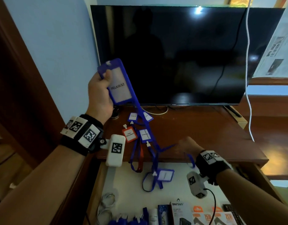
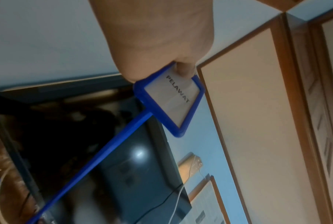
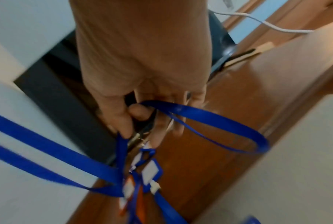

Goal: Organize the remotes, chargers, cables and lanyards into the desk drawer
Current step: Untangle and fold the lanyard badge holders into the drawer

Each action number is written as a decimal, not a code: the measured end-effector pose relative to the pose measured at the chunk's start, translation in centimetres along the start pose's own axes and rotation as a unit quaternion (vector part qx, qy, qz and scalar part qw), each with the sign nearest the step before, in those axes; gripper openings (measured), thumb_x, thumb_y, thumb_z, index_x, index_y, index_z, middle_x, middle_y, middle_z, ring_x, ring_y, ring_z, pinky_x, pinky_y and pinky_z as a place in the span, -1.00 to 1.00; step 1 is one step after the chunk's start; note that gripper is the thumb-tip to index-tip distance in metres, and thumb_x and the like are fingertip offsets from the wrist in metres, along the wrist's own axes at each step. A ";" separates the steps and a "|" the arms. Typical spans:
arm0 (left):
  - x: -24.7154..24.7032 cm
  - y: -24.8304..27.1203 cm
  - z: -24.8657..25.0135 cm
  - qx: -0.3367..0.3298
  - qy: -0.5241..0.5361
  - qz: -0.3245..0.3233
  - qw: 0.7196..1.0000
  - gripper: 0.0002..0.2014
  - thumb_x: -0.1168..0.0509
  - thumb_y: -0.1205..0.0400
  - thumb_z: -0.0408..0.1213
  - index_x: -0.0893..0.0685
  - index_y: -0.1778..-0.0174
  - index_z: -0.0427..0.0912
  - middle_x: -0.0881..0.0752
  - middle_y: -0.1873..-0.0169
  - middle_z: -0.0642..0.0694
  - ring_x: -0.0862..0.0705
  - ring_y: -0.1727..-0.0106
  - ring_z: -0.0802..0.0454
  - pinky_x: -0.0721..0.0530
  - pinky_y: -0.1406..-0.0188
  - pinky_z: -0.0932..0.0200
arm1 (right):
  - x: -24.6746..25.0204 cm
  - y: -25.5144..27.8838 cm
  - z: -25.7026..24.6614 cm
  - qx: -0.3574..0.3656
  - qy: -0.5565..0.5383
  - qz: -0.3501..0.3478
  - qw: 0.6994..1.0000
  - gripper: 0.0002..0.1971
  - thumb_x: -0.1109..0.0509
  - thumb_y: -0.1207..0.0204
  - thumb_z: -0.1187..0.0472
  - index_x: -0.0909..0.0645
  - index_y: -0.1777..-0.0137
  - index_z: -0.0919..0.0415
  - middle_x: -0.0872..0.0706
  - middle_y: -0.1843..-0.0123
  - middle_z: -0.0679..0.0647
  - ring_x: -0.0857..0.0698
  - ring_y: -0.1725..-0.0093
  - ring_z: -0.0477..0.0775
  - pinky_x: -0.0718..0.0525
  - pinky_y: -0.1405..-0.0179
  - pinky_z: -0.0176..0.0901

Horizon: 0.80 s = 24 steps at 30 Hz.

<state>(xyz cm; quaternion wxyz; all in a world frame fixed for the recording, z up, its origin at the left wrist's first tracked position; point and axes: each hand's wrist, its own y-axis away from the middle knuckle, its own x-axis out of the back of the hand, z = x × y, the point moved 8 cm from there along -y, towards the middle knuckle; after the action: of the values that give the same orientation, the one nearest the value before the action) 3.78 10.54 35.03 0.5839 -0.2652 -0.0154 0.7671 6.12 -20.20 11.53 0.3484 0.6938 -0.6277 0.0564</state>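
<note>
Partly done, by the look of it. Left hand (image 1: 100, 93) clamped on a blue badge (image 1: 118, 82), raised high; strap (image 1: 145, 125) running down from that grip to right hand (image 1: 186, 146), fingers curled round its loop. Below the strap, four badges (image 1: 136, 129) left on the desk (image 1: 204, 135). Nearer than both grips, open drawer (image 1: 133, 189) already holding one lanyard (image 1: 157, 177), cables (image 1: 107, 200), boxes (image 1: 201, 215).

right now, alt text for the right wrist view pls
The right hand pinches a blue ribbon lanyard strap in its fingers above a brown wooden desk top, with blue and orange badge holders dangling below.
</note>
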 end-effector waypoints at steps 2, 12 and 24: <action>-1.3 0.6 -0.5 0.009 -0.016 -0.043 0.999 -0.54 -0.23 -0.66 -0.14 -0.48 -0.39 -0.38 -0.65 -0.20 -0.35 -0.70 -0.09 -0.16 -0.69 -0.08 -0.12 | -0.3 1.4 -3.8 0.058 -0.048 -0.055 0.996 -0.76 -0.46 -0.50 0.33 -0.57 0.37 0.35 -0.61 0.57 0.06 -0.56 0.56 0.05 -0.61 0.39 -0.08; -7.3 0.9 1.4 0.010 -0.021 -0.152 0.988 -0.87 -0.15 -0.73 -0.27 -0.60 -0.04 -0.14 -0.66 0.11 -0.13 -0.68 0.12 -0.02 -0.69 0.10 0.02 | 1.0 5.7 -15.5 0.202 -0.060 -0.084 0.974 -0.90 -0.36 -0.61 0.25 -0.64 -0.01 0.28 -0.42 0.47 0.06 -0.39 0.58 -0.05 -0.49 0.55 -0.20; -9.1 3.8 -1.5 0.073 -0.077 -0.290 0.951 -0.68 -0.23 -0.61 -0.10 -0.61 -0.19 -0.21 -0.70 0.00 -0.22 -0.71 0.03 -0.11 -0.70 0.00 -0.06 | 1.8 9.0 -19.7 0.361 -0.251 -0.047 0.897 -0.45 -0.23 -0.49 0.65 -0.39 -0.37 0.12 -0.62 -0.12 -0.01 -0.72 -0.03 -0.09 -0.75 0.14 -0.17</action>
<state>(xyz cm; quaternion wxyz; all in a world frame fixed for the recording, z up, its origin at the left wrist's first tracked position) 2.66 0.73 36.02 0.7962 -0.1459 -0.0805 0.5816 5.39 -10.53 30.99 -0.0928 0.7916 -0.5978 0.0862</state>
